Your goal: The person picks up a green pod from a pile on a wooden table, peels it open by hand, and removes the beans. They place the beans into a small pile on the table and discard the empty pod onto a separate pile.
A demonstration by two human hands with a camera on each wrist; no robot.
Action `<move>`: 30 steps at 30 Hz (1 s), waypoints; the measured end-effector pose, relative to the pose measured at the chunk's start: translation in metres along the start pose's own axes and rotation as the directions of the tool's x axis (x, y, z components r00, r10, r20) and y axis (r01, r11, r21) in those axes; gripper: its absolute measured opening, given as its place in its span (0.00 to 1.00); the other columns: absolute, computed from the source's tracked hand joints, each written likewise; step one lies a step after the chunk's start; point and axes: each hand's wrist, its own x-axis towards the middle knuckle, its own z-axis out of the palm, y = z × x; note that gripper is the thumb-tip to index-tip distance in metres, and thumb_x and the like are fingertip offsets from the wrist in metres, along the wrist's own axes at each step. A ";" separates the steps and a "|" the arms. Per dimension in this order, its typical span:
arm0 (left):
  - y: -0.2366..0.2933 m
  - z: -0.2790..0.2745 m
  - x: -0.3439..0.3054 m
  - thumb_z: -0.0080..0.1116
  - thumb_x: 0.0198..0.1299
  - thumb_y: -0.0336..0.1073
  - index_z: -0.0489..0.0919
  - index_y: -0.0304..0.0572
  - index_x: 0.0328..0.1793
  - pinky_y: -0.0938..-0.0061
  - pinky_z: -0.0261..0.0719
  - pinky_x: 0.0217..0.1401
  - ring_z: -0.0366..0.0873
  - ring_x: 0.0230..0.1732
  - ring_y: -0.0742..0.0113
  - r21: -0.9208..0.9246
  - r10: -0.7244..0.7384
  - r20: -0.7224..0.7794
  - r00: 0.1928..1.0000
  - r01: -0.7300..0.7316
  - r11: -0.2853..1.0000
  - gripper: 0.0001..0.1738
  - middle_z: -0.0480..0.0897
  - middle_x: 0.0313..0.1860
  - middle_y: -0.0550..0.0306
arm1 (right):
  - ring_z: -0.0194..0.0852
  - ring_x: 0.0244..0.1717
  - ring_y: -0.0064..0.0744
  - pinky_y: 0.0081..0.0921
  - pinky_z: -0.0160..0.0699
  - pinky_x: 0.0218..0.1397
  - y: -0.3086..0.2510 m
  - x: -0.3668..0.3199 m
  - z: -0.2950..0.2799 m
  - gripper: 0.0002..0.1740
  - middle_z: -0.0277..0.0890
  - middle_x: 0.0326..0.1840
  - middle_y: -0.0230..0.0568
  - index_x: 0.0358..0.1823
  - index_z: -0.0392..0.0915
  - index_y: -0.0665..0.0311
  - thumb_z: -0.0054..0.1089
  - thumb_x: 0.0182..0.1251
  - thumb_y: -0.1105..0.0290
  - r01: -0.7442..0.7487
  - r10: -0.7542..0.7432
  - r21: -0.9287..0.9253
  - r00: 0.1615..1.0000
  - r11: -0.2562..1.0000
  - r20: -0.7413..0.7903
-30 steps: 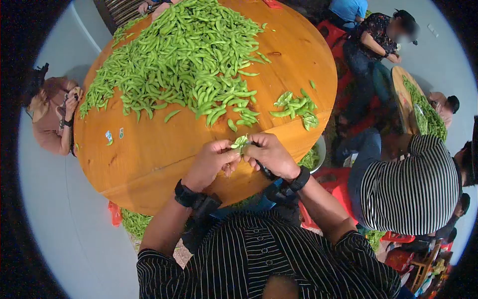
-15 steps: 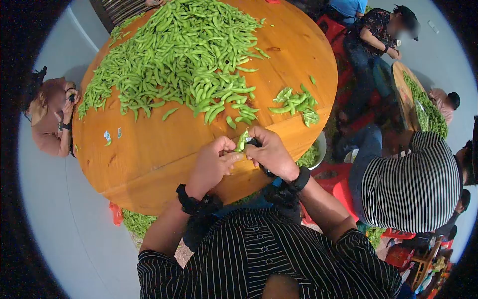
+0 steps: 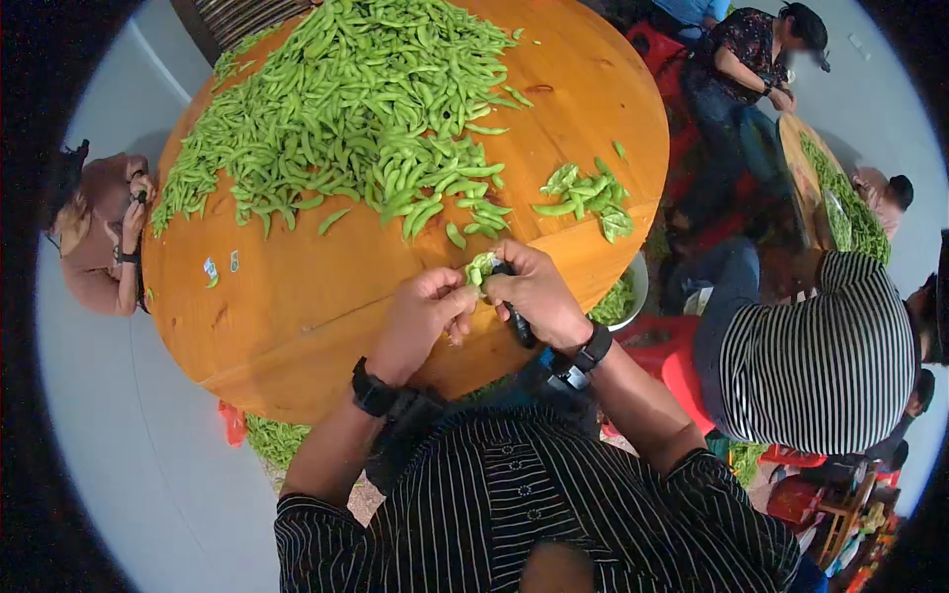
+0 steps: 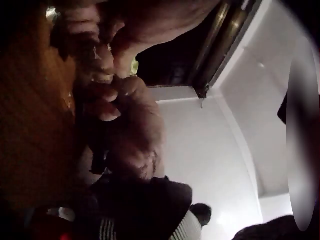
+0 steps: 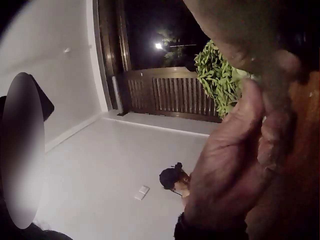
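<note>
A green soybean pod (image 3: 479, 268), looking split and pale inside, is held between both hands above the near part of the round wooden table (image 3: 326, 282). My left hand (image 3: 423, 321) pinches its lower end between thumb and fingers. Against its other side is my right hand (image 3: 536, 296), which also grips a black-handled tool (image 3: 519, 324) under the palm; the tool's working end is hidden. Both wrist views are dark, with the left hand (image 5: 225, 155) and the right hand (image 4: 135, 125) close together. A large heap of pods (image 3: 346, 119) covers the table's far side.
A small pile of pods and leaves (image 3: 593, 201) lies at the table's right. Below that edge stands a metal basin (image 3: 633, 301) of greens. A person in a striped shirt (image 3: 816, 346) sits to the right, near a red stool (image 3: 682, 381). Another person (image 3: 104, 232) is at the left.
The pod has been turned in the fingers, from upright half a second ago to spread and pale now. The right hand has rolled, showing more of the black-handled tool.
</note>
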 end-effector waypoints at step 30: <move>-0.009 0.003 0.007 0.48 0.69 0.34 0.73 0.40 0.42 0.82 0.60 0.15 0.63 0.15 0.80 0.042 0.053 -0.003 0.999 -0.053 0.998 0.06 0.71 0.22 0.66 | 0.74 0.25 0.31 0.31 0.75 0.30 0.006 -0.005 0.002 0.08 0.76 0.27 0.41 0.35 0.75 0.70 0.60 0.55 0.73 0.151 -0.219 -0.479 0.972 0.865 -0.088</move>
